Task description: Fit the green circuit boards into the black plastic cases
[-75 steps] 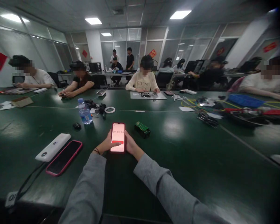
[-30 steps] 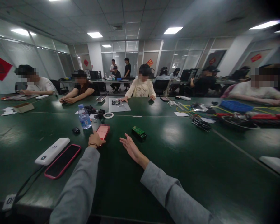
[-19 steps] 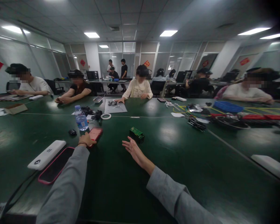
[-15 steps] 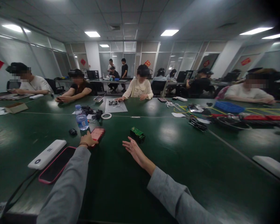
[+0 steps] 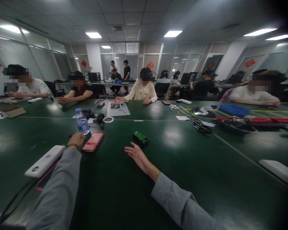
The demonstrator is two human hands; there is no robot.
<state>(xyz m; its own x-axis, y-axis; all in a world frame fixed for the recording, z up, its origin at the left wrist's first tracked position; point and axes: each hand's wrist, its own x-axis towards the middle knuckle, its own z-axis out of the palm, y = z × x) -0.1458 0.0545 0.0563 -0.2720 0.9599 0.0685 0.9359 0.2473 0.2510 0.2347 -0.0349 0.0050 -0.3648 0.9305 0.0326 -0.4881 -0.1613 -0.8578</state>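
Left hand (image 5: 76,139): fingers curled beside red phone (image 5: 93,142), grip unclear
Right hand (image 5: 137,154): spread wide, empty, near green module (image 5: 140,138)
Water bottle (image 5: 82,121): blue label, unreadable
Power bank (image 5: 45,156): "10"

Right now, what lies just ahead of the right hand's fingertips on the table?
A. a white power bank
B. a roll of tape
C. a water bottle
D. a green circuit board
D: the green circuit board sits just beyond the open right hand, apart from it.
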